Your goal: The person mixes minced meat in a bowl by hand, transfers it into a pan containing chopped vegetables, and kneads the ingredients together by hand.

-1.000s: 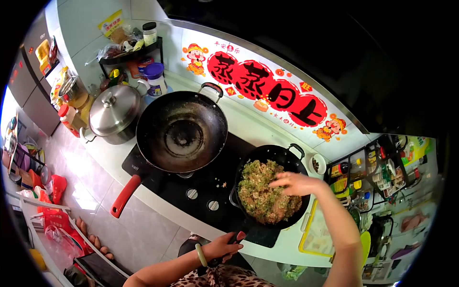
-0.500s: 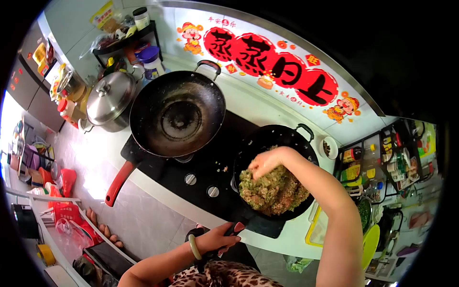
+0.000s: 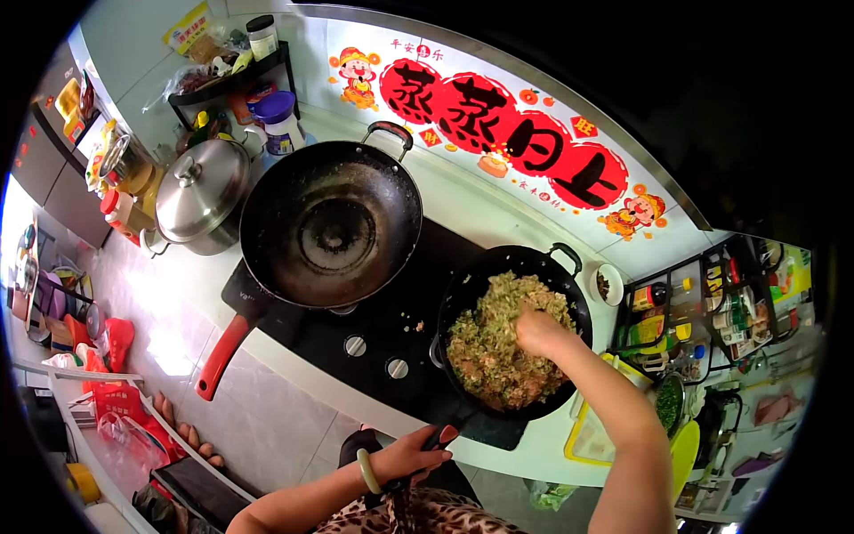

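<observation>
A black wok [image 3: 458, 374] on the right of the stove holds a mound of minced meat filling [image 3: 498, 347] mixed with chopped green bits. My right hand [image 3: 539, 333] is pushed into the upper right of this mound, its fingers hidden in the mixture. Low in the view, my left hand [image 3: 414, 456] is closed around the wok's dark handle [image 3: 439, 437], whose end is red. A pale bangle sits on the left wrist.
A larger wok [image 3: 334, 222] with a red handle [image 3: 221, 358] stands to the left, beside a lidded steel pot [image 3: 203, 191]. Right of the filling are a small white bowl [image 3: 607, 285], a yellow-edged board [image 3: 591, 435], a bowl of chopped greens [image 3: 670, 400] and a bottle rack [image 3: 663, 311].
My right hand has moved right and slightly down through the filling, and the mound's shape has changed. The left hand keeps its grip on the handle. The whole view has shifted slightly.
</observation>
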`<state>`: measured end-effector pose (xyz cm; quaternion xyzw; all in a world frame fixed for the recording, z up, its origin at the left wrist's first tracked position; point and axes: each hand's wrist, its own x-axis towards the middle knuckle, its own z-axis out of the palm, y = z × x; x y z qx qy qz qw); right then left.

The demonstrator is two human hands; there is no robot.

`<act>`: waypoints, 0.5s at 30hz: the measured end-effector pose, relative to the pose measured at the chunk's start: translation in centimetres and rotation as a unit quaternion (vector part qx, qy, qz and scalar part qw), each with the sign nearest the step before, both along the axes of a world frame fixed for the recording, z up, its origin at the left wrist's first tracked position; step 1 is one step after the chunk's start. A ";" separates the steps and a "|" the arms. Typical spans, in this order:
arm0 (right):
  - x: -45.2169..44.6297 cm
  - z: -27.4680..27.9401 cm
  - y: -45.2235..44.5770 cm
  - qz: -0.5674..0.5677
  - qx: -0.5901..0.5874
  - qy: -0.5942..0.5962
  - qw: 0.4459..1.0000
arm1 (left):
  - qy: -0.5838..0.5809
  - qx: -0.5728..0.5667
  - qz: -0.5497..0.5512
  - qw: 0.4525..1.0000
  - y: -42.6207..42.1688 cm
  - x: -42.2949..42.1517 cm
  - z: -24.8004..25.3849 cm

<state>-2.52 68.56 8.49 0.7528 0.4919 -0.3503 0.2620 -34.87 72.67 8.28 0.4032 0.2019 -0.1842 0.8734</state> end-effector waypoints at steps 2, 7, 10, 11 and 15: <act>-0.4 -0.5 0.7 -0.015 -0.090 -0.015 0.996 | -0.004 0.009 -0.010 1.000 -0.1 -0.1 0.2; -1.6 4.6 -3.2 -0.037 0.144 0.059 0.987 | -0.004 0.023 -0.028 0.999 0.1 0.2 0.1; -0.2 7.2 -6.0 -0.107 0.285 0.102 0.947 | -0.010 0.002 -0.020 1.000 0.0 0.3 -0.2; 0.5 7.2 -6.6 -0.143 0.318 0.067 0.935 | -0.012 0.002 -0.025 1.000 0.0 0.4 -0.3; 3.2 3.1 -8.1 -0.478 0.279 0.088 0.828 | -0.019 -0.011 -0.019 1.000 0.1 0.2 0.0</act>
